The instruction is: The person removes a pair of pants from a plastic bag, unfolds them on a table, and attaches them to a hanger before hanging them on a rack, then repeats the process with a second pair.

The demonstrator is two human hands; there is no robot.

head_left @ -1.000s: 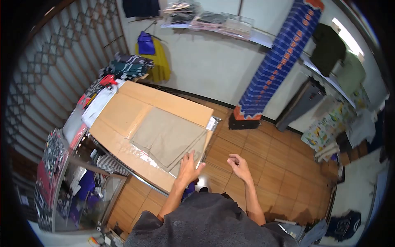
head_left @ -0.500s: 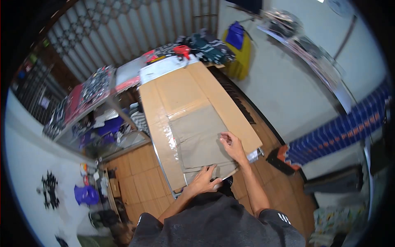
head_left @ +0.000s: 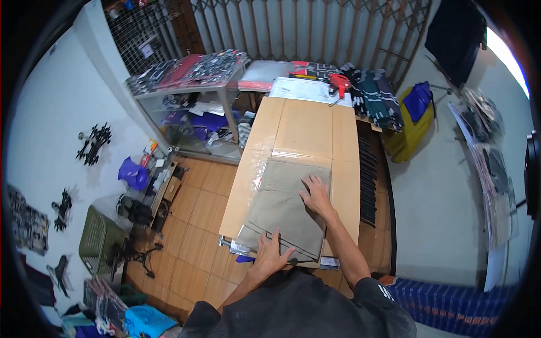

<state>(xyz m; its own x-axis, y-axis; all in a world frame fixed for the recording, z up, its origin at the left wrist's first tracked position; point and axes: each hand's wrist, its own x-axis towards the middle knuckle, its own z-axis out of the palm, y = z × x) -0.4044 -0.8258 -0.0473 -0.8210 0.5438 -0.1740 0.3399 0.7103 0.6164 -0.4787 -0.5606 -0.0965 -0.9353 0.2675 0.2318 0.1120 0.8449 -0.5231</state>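
Observation:
A folded grey-beige cloth garment (head_left: 279,200) lies flat on the cardboard-topped table (head_left: 307,127) in front of me. Its near end shows several layered edges, and shiny clear plastic shows at its near left corner. My left hand (head_left: 270,256) rests at that near edge, fingers spread over the layers. Farther up, on the right side of the cloth, my right hand (head_left: 317,198) lies with fingers apart and slightly bent, fingertips on the fabric.
At the table's far end are a white sheet (head_left: 301,90), a red tape dispenser (head_left: 339,83) and folded dark clothes (head_left: 375,98). A glass display case (head_left: 191,115) stands to the left. Black hangers (head_left: 367,180) line the table's right side. A green basket (head_left: 100,239) sits at lower left.
My view has turned, so the table now points more straight ahead. The right hand lies flatter on the cloth, and the left hand's fingers are more spread at the near edge.

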